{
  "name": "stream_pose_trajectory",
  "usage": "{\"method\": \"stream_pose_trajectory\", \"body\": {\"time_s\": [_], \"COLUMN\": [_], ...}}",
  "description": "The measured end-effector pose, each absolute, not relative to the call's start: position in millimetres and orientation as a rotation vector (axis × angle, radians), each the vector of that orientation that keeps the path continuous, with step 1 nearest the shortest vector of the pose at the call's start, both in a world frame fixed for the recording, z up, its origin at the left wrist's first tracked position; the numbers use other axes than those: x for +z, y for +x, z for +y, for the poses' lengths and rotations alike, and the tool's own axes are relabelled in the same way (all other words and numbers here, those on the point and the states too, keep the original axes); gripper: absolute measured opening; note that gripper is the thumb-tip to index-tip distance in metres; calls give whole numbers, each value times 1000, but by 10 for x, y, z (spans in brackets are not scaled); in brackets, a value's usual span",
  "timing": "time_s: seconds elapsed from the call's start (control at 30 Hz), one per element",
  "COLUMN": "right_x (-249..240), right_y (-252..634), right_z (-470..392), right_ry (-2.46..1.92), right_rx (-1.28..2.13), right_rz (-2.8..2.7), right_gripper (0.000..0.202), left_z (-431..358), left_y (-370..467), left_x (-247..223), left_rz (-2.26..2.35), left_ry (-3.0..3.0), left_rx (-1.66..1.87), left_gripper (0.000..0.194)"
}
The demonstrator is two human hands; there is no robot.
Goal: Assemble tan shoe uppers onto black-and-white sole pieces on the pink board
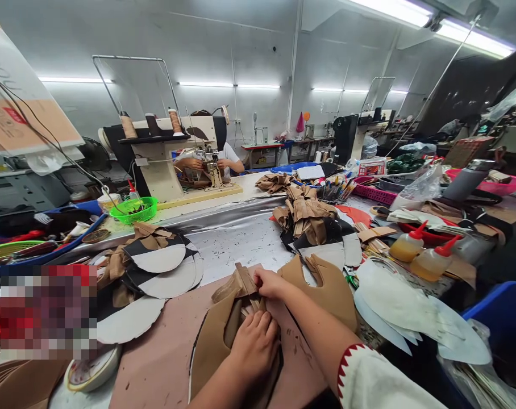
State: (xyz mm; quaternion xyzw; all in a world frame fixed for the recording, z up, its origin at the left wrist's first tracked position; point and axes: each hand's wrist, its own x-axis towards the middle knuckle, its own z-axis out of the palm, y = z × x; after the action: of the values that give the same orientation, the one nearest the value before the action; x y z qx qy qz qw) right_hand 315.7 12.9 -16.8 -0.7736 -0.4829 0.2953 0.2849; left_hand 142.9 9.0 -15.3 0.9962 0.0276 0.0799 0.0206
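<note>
A brown, leather-like cut piece (211,346) with a curved cut-out and narrow straps (242,278) lies on the pinkish work board (155,358) before me. My left hand (256,341) rests over it with fingers bent and pressed together on the piece, close to the straps. Just beyond, my right hand (269,284) is closed in a pinch at the strap ends; its fingertips are partly hidden. Another brown piece (326,284) of similar shape lies under and beside my right forearm.
Stacks of white-backed pieces with brown straps lie left (159,261) and right (321,250). To the right are glue bottles (431,258), pale cut sheets (394,295) and a blue bin (505,329). Across the table, a person works at a sewing machine (155,170). A tape roll (91,369) sits front left.
</note>
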Motion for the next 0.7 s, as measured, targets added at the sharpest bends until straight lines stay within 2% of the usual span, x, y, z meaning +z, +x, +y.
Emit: {"method": "stream_pose_trajectory", "body": {"time_s": [0.2,0.37,0.7], "right_x": [-130,-107,-105], "right_y": [3156,3168,3187], "right_z": [122,107,103], "right_ry": [-2054,-2035,-2013], "right_rx": [810,820,858], "right_rz": [-1280,-1276,-1273], "right_gripper": [31,31,30], "left_z": [96,113,120], "left_y": [1400,1418,1472], "left_x": [-288,-285,-136], "left_rz": [157,178,134], "left_ry": [3151,3152,3200], "left_rx": [352,282,0], "left_gripper": [36,46,54]}}
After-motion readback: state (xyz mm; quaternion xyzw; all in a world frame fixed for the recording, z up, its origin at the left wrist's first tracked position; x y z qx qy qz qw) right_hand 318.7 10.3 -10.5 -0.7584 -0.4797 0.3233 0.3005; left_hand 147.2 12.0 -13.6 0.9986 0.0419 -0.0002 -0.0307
